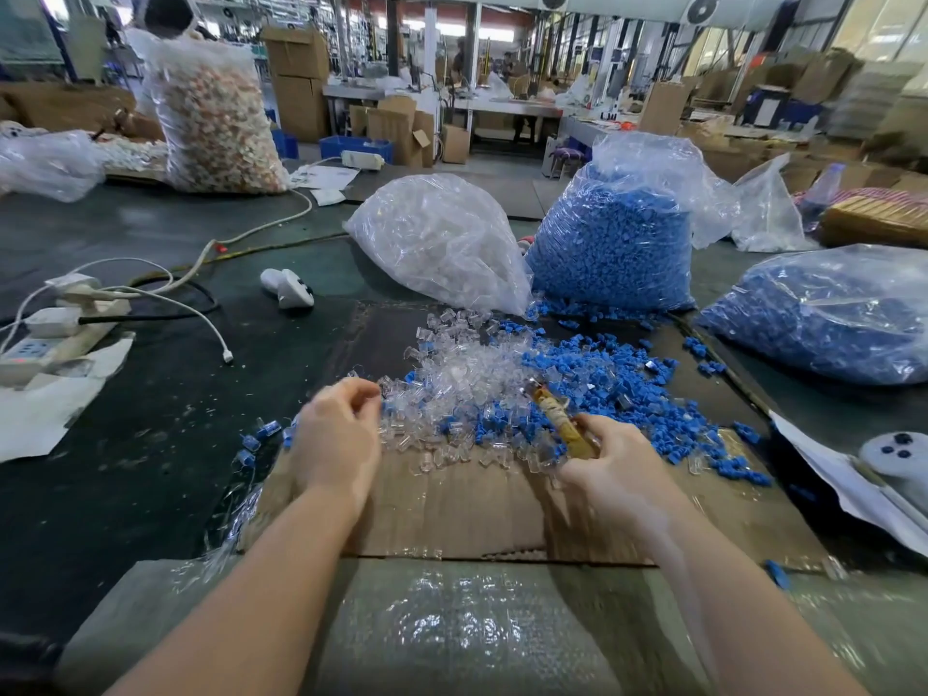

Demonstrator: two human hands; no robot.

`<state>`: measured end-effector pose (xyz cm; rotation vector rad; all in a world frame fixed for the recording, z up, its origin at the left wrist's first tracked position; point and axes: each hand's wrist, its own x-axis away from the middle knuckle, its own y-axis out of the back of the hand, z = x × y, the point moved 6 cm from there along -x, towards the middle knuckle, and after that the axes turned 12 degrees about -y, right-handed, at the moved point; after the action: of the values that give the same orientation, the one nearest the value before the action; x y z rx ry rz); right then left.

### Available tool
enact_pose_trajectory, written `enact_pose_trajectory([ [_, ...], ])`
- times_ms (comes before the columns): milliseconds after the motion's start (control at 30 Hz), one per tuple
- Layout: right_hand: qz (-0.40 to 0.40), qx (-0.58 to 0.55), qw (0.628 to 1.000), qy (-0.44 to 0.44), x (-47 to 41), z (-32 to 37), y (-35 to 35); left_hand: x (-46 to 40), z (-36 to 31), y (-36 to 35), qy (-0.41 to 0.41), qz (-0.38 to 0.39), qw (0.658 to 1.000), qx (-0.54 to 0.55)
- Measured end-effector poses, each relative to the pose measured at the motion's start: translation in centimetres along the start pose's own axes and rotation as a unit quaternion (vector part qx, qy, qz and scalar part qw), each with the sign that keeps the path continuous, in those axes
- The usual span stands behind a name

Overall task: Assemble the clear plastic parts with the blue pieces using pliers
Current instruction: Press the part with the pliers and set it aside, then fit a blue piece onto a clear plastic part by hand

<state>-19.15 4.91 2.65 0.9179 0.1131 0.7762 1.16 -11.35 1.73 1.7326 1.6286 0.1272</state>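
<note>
A loose heap of clear plastic parts (452,389) lies on a sheet of cardboard (452,514), mixed on its right with a heap of blue pieces (617,384). My left hand (336,434) hovers at the heap's left edge with fingers curled; what its fingertips hold is hidden. My right hand (612,469) grips the yellowish handles of the pliers (557,419), whose jaws point up and left into the pile. Several joined clear-and-blue pieces (261,434) lie left of my left hand.
Behind the heaps stand a bag of clear parts (442,238) and a bag of blue pieces (617,243); another blue-filled bag (828,313) lies right. A power strip with cables (55,339) and a white controller (288,288) sit left. Bubble wrap (452,630) covers the near edge.
</note>
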Motion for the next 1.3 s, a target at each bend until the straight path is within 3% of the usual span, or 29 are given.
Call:
enact_pose_trajectory([
  [133, -0.056, 0.052, 0.996, -0.038, -1.2, -1.8, 1.0, -1.2, 3.3, 2.5, -0.008, -0.021, 0.987, -0.16],
  [267, -0.09, 0.088, 0.99, -0.067, -2.0, -2.8, 1.5, -1.2, 4.2, 2.3, -0.011, 0.005, 0.979, -0.204],
  [367, -0.131, 0.15, 0.977, -0.08, -2.3, -3.4, 2.1, -1.0, 3.4, 1.8, -0.026, -0.009, 0.982, -0.185],
  [500, -0.156, 0.203, 0.962, -0.089, -2.6, -4.0, 2.4, 0.1, 0.2, -0.1, -0.102, -0.007, 0.992, -0.07],
  [700, -0.181, 0.242, 0.949, -0.093, -2.7, -4.7, 1.9, 3.6, -4.3, -5.5, -0.195, 0.126, 0.972, 0.029],
  [900, -0.167, 0.271, 0.941, -0.111, -2.7, -4.8, 1.9, 5.9, -5.6, -8.5, -0.231, 0.16, 0.96, 0.014],
  [967, -0.197, 0.271, 0.938, -0.088, -2.4, -4.2, 2.1, 6.3, -5.7, -8.9, -0.241, 0.172, 0.955, 0.008],
  [1067, -0.263, 0.234, 0.936, 0.022, -1.8, -1.8, 1.9, 6.6, -5.4, -9.2, -0.238, 0.188, 0.953, 0.006],
  [1167, -0.239, 0.192, 0.947, 0.096, -2.0, 0.1, 0.6, 6.4, -5.3, -9.0, -0.231, 0.179, 0.956, 0.019],
  [1300, -0.222, 0.177, 0.951, 0.12, -2.9, 1.4, -1.5, 6.4, -5.4, -8.5, -0.224, 0.151, 0.962, 0.036],
])
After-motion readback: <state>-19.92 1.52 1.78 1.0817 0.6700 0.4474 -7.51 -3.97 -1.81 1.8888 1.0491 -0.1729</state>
